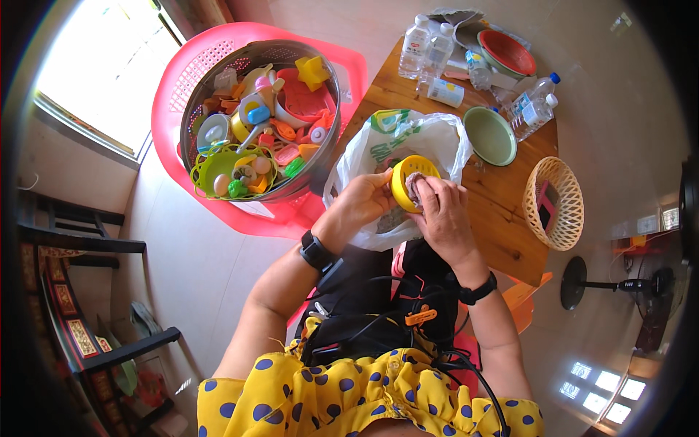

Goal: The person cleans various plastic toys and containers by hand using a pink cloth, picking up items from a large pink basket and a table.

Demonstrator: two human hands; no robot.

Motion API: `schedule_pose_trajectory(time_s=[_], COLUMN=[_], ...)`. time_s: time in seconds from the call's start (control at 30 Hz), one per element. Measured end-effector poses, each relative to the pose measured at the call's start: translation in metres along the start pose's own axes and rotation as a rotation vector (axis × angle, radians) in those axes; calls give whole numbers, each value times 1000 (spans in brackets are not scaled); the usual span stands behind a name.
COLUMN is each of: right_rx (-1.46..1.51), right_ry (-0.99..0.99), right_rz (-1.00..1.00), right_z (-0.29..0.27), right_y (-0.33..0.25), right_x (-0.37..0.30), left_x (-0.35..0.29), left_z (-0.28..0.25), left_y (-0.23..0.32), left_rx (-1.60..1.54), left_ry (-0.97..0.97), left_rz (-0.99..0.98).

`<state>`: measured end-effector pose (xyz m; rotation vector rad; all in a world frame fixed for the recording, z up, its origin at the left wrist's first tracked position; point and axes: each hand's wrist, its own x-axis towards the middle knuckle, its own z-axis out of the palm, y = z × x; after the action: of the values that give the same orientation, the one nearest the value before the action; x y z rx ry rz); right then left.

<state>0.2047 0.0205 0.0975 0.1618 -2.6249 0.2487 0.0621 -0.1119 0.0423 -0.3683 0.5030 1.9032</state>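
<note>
Centre frame, the left hand (370, 195) grips a yellow round piece (400, 192); the right hand (445, 217) pinches a cloth (413, 187) against it. Wiping looks midway; whether the upper-left toys (258, 115) are done is unclear.

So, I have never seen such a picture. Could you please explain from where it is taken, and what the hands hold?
There is no robot here, only a person's two bare hands. A wide fisheye camera on the person's head looks down, so straight edges appear bent. The left hand holds a round yellow plastic piece; the right hand holds a greyish cloth-like wad against it, over a white plastic bag. On the wooden table are clear bottles and a green bowl, with a woven basket at its right edge. To the left, a metal basin full of toys stands on a pink chair.
</note>
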Motion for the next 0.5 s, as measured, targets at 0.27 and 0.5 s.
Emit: schedule_pose_trajectory(time_s=[0.27, 0.5], right_rx=[451, 1628], right_ry=[161, -114], right_rz=[369, 795], right_z=[3, -17], right_y=[10, 11], right_x=[-6, -3], left_x=[-4, -24], left_z=[-6, 19], left_y=[13, 1], left_rx=[609, 228], left_ry=[109, -335], left_rz=[224, -69])
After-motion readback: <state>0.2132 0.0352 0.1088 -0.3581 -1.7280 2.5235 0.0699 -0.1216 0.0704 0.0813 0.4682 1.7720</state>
